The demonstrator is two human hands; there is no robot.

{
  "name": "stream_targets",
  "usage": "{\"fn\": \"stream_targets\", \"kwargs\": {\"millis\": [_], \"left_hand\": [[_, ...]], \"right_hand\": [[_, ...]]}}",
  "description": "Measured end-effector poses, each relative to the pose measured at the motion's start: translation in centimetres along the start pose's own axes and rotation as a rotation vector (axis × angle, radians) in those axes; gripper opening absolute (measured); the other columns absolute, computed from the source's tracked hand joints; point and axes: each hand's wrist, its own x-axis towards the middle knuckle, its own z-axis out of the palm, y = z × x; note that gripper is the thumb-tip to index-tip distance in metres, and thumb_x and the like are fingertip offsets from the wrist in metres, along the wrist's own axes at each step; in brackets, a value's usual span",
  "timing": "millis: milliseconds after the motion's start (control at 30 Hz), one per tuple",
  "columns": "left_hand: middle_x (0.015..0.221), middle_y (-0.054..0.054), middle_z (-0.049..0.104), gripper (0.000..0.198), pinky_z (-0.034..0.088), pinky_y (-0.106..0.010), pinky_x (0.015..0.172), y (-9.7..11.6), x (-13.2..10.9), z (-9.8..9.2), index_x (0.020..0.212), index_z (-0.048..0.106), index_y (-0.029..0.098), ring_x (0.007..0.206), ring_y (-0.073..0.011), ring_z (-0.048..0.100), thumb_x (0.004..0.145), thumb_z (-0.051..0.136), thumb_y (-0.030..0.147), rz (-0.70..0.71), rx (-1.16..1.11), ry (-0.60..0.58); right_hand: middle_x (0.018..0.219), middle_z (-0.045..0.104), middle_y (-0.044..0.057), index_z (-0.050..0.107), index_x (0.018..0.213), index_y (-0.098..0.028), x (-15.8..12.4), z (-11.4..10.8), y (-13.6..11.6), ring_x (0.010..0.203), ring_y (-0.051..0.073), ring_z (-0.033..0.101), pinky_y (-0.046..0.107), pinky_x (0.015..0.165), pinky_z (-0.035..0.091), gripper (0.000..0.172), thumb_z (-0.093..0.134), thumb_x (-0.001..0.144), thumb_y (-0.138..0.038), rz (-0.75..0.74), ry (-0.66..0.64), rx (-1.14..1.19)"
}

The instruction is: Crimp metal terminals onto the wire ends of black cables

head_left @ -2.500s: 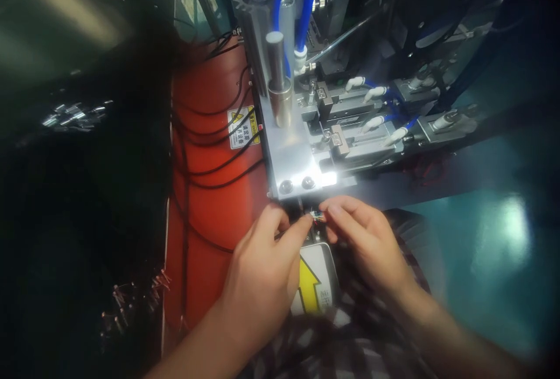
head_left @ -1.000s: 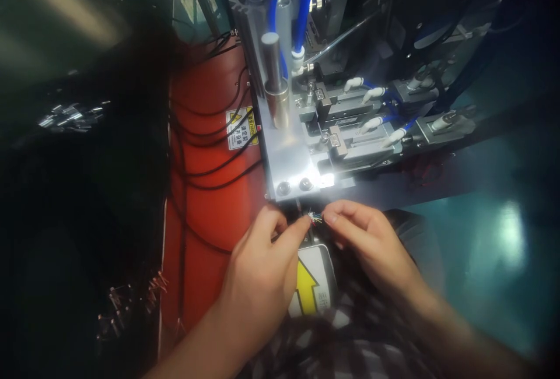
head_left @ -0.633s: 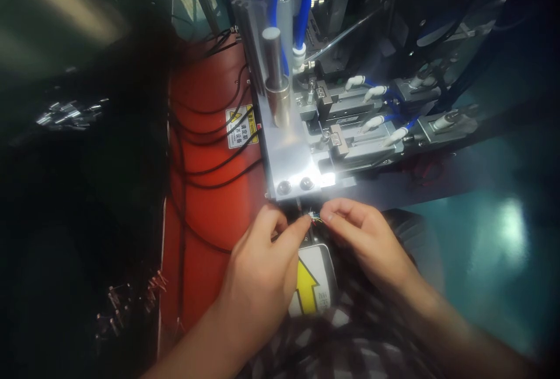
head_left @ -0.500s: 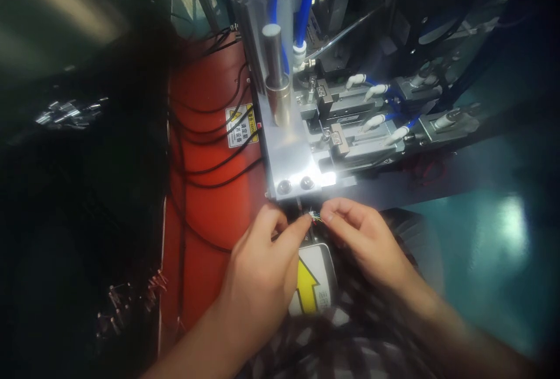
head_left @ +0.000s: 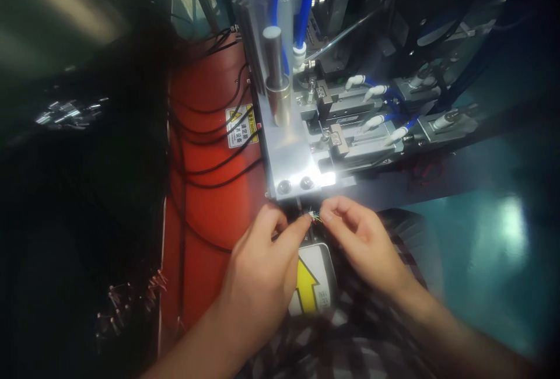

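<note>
Seen from above, two bare hands meet just below the front edge of a machine. The left hand (head_left: 262, 274) and the right hand (head_left: 365, 242) each pinch, between thumb and forefinger, a tiny bundle of thin coloured wires (head_left: 315, 216) held between their fingertips; the other fingers curl loosely inward. The bundle sits just under a smooth, shiny metal plate (head_left: 286, 154) with two dark round bolt heads near its edge. A polished steel cylinder (head_left: 275, 76) stands upright on the plate, with glossy blue hoses (head_left: 306, 11) looping behind it. To the left, a flat orange-red panel (head_left: 210, 210) is crossed by slim black cables (head_left: 210, 166) and carries a small yellow warning label (head_left: 240, 126). Beneath the hands lies a rounded white sign with a bold yellow arrow (head_left: 306, 285). To the right is a smooth teal surface (head_left: 490, 239) with a soft glare spot. Checked cloth (head_left: 332, 344) fills the lower edge, blurred.
</note>
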Motion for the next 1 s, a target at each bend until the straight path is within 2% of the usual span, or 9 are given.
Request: {"fn": "stream_targets", "kwargs": {"millis": [300, 733, 1000], "left_hand": [[0.079, -0.003, 0.051, 0.032, 0.046, -0.018, 0.051, -0.05, -0.01, -0.27, 0.108, 0.067, 0.017, 0.062, -0.0108, 0.051, 0.087, 0.045, 0.008, 0.028, 0.029, -0.034], [0.077, -0.004, 0.051, 0.037, 0.047, -0.02, 0.05, 0.07, 0.24, -0.44, 0.107, 0.07, 0.017, 0.061, -0.0121, 0.053, 0.084, 0.044, 0.005, 0.025, 0.06, -0.09], [0.078, -0.003, 0.052, 0.038, 0.047, -0.019, 0.051, -0.11, 0.23, -0.48, 0.109, 0.068, 0.018, 0.061, -0.0115, 0.052, 0.084, 0.044, 0.005, 0.027, 0.061, -0.09]], "right_hand": [[0.071, 0.05, 0.0, 0.054, 0.079, -0.02, -0.39, 0.13, 0.34, 0.063, 0.014, 0.047, 0.023, 0.051, 0.038, 0.014, 0.054, 0.089, -0.03, -0.039, 0.029, -0.12], [0.072, 0.05, -0.001, 0.053, 0.081, -0.019, -0.17, -0.1, 0.46, 0.065, 0.014, 0.047, 0.024, 0.057, 0.041, 0.013, 0.053, 0.091, -0.027, -0.052, -0.005, -0.114], [0.074, 0.054, 0.0, 0.052, 0.079, -0.02, -0.13, -0.06, 0.62, 0.069, 0.016, 0.052, 0.028, 0.065, 0.042, 0.013, 0.051, 0.092, -0.024, -0.186, 0.035, -0.292]]}}
